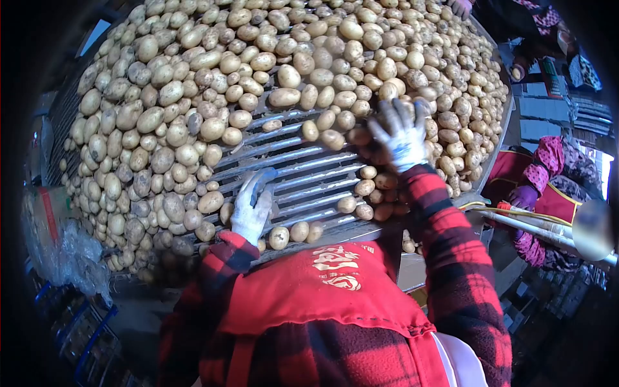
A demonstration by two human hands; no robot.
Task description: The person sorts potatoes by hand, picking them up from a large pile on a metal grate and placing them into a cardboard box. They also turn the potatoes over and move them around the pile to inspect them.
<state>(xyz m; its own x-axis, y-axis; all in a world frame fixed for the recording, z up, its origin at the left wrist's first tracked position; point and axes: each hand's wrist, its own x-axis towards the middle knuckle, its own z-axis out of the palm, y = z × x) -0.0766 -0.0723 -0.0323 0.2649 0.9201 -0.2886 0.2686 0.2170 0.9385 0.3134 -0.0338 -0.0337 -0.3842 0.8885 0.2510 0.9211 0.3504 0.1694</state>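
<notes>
My left hand [253,205], in a white glove with grey fingertips, rests low over the metal bars [303,169] of a slatted rack. Its fingers are slightly curved and apart, with nothing visible in them. Potatoes [210,202] lie just to its left, and a few more [279,238] sit below it to the right. My right hand [401,134], gloved the same way, lies on the edge of the potato heap with its fingers spread. Beneath its palm, several shaded potatoes [385,181] are partly hidden by the hand and sleeve.
A large heap of potatoes [187,90] covers the rack to the left, back and right. At the right, another person's purple-gloved hand [523,197] is near a pole [548,235]. Another gloved hand [461,8] shows at the far edge. Clear plastic wrapping [71,258] hangs at left.
</notes>
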